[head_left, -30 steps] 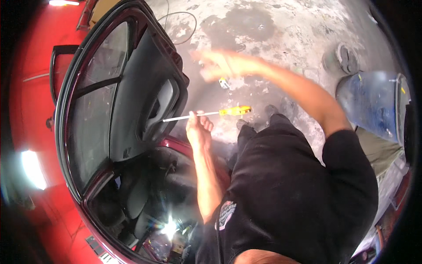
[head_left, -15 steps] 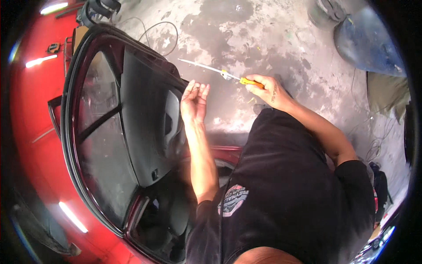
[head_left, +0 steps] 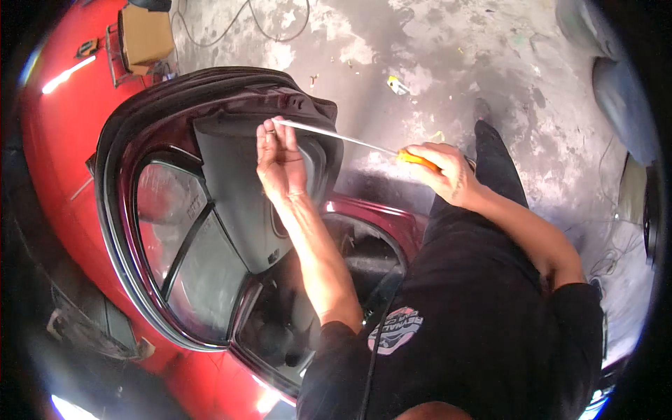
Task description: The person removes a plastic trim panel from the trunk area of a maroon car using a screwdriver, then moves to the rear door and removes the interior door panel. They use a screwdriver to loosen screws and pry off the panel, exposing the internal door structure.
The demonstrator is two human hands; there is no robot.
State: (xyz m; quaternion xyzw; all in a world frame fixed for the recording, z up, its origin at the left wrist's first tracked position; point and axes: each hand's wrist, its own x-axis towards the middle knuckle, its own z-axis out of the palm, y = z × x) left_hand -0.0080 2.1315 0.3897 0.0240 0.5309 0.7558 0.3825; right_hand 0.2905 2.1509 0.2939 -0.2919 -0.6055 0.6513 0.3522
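My right hand point(head_left: 448, 171) is closed around the yellow-orange handle of a long screwdriver point(head_left: 343, 135), whose bright shaft points left. My left hand point(head_left: 281, 164) is palm up with its fingers stretched out. The shaft's tip reaches its fingertips; whether they touch it I cannot tell. Behind the left hand stands an open car door point(head_left: 241, 189), dark red at the frame, with a black inner trim panel and a divided window. The left forearm crosses in front of part of the trim panel and the door opening.
A small yellow-and-white item point(head_left: 397, 85) lies on the stained concrete floor point(head_left: 441, 42). A cable point(head_left: 269, 31) loops at the top. Beyond the door stand a cardboard box point(head_left: 145, 38) and a red wall point(head_left: 49, 140). A blue covered object point(head_left: 626, 105) is at the far right.
Both hands have shifted within the view, the left one leftward and the right one rightward and down. The screwdriver's tip has come to the left fingertips. The view has turned, showing the door lower.
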